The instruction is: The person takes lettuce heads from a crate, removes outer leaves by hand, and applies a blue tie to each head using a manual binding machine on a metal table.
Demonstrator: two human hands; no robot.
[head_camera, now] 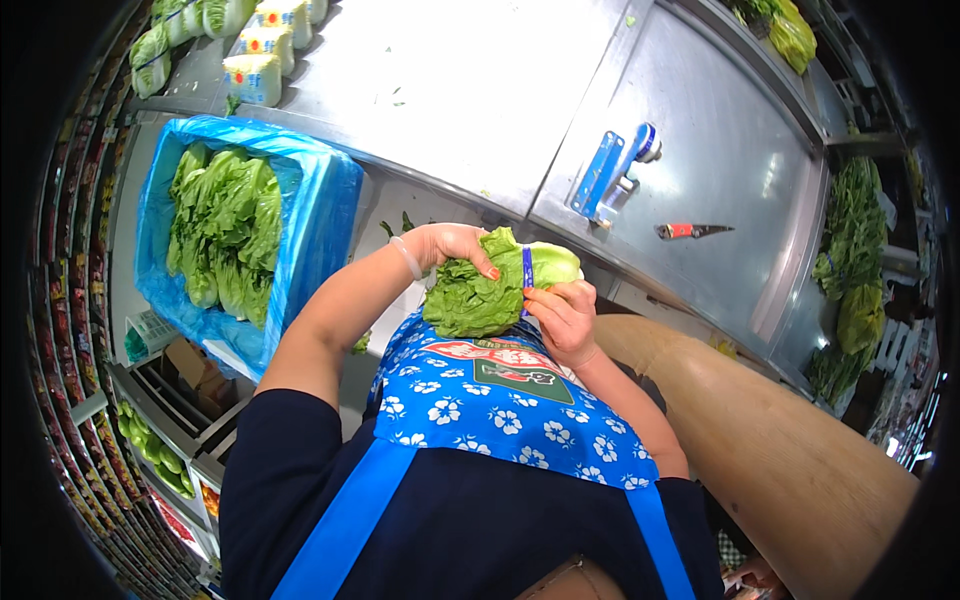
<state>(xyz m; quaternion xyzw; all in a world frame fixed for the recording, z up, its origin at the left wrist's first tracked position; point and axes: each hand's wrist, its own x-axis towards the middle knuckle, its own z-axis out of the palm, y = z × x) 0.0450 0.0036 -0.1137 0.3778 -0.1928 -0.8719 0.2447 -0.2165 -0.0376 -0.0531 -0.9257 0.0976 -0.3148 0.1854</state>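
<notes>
A head of leafy green lettuce (469, 296) is held against the front of my blue flowered apron (450, 409). My left hand (461, 246) grips its leafy part, thumb on top and the other fingers hidden beneath. Around the pale stem end runs a purple band of tape (527, 264). My right hand (564, 319) pinches the lower end of this tape between thumb and fingers. A blue tape dispenser (611, 176) rests on the steel counter ahead, and a knife with a red handle (679, 231) lies to its right.
A crate lined with blue plastic (322, 225) holds more lettuce (225, 217) at left. Wrapped white packages (255, 79) and Chinese cabbages (150, 60) stand on the steel counter (465, 97). A large cardboard sheet (750, 427) is close on my right; bunched greens (851, 217) lie beyond.
</notes>
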